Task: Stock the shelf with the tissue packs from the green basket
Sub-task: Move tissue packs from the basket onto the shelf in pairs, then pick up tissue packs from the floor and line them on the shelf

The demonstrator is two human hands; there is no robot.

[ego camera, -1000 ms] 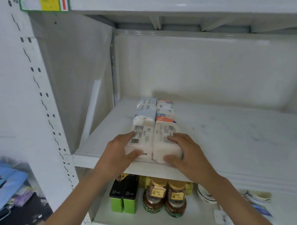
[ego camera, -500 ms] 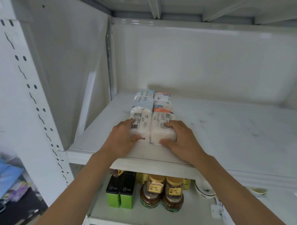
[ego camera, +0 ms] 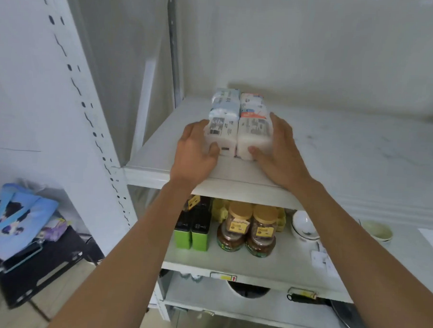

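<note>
Two rows of white tissue packs lie side by side on the white shelf point(ego camera: 347, 154), running toward the back wall. My left hand point(ego camera: 195, 151) cups the left front pack point(ego camera: 220, 133), thumb against its front face. My right hand point(ego camera: 281, 151) wraps the right front pack point(ego camera: 255, 133) from its outer side, thumb on the front. Behind them lie a blue-printed pack point(ego camera: 225, 103) and an orange-printed pack point(ego camera: 251, 103). The green basket is not in view.
The shelf below holds two green tins point(ego camera: 192, 231), two brown jars point(ego camera: 247, 231) with tan lids, white bowls point(ego camera: 303, 227) and a pale bowl point(ego camera: 377, 231). A perforated upright point(ego camera: 88, 118) stands at left. Bags and a black case point(ego camera: 33, 250) lie on the floor at left.
Both hands have pushed the front packs further back along the shelf, closing them against the rear packs. My view has tilted down, so lower shelves now show.
</note>
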